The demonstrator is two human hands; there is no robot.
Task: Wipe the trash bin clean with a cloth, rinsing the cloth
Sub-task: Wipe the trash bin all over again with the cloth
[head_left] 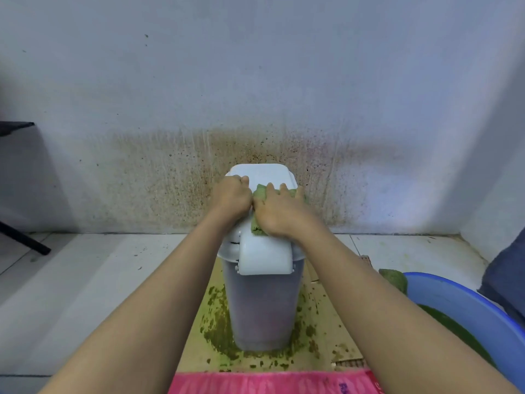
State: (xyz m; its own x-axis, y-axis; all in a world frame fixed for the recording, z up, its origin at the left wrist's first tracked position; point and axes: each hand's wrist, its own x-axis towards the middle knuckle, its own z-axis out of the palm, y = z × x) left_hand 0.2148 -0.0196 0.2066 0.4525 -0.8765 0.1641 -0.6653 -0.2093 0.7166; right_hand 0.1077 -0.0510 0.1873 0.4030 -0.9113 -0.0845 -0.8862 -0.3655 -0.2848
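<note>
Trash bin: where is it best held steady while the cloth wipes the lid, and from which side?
Grip the lid's left edge from the left, as the left hand does. The trash bin is tall, narrow and upright, so a high hold likely stops tipping, and the right hand presses the cloth on the lid's right half.
</note>
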